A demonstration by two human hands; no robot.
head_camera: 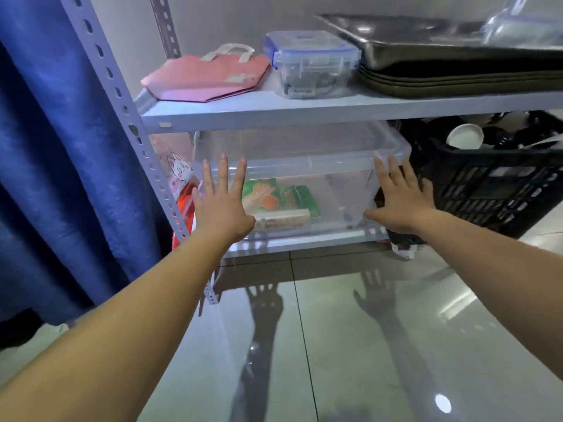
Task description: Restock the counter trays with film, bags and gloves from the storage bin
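Fetch step. Left hand (221,205) and right hand (399,202), fingers spread, flank clear lidded storage bin (304,166) on lower shelf (304,242). Next: firm side grip, pull out near.

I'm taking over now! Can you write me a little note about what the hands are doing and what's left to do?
Left hand: open, fingers spread, at the front left of the clear storage bin; contact unclear.
Right hand: open, at the bin's front right corner.
Bin: on the lower shelf, lid on, beside the black crate. A green packet and a pale roll lie inside.
Done: nothing taken out.
Left: probably pull the bin out, open it, and carry supplies to the counter trays, which are out of view.
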